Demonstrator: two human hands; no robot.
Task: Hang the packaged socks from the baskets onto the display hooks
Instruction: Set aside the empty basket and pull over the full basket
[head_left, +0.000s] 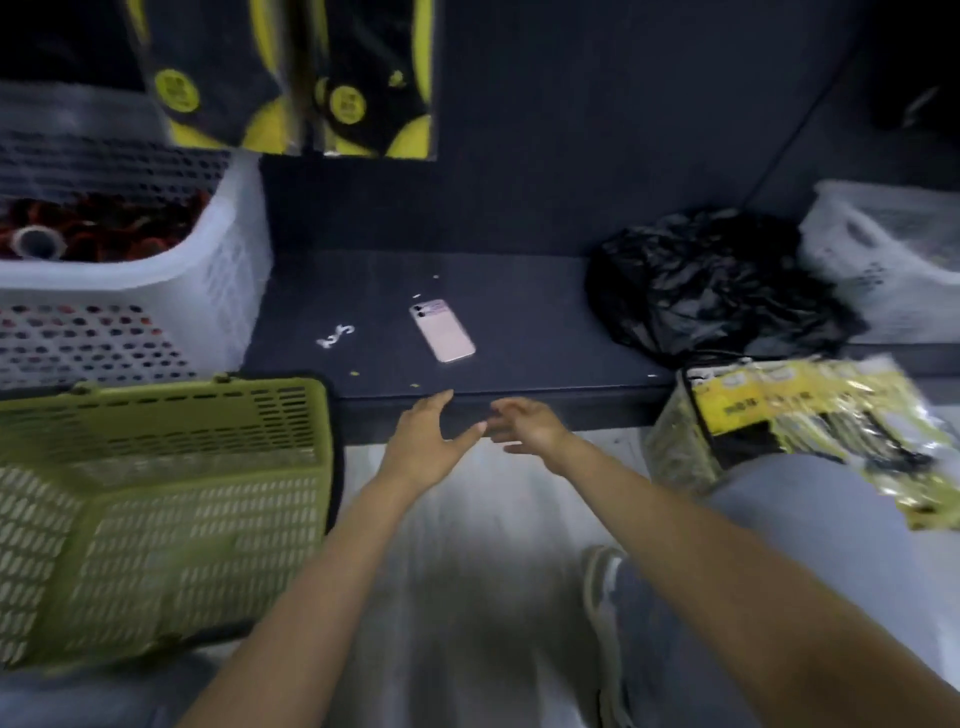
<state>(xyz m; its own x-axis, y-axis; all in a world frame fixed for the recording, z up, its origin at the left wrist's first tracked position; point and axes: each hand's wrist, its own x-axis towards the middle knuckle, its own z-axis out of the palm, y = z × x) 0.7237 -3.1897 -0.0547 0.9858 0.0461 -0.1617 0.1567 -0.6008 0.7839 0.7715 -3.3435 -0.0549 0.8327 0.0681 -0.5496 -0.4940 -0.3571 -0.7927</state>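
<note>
Both my hands reach forward side by side at the front edge of the dark shelf (519, 332). My left hand (423, 439) is open with fingers spread and holds nothing. My right hand (530, 423) is also open and empty, slightly blurred. Black-and-yellow sock packs (291, 93) hang on the dark wall above at the upper left. A bundle of yellow-and-black packaged socks (810, 421) lies at the right, by my knee. The green basket (156, 514) at the lower left looks empty.
A pink phone (442, 330) lies on the shelf with small white scraps (335, 335) beside it. A white basket (156, 270) with red items stands at the left, a crumpled black bag (711, 280) and another white basket (883, 249) at the right.
</note>
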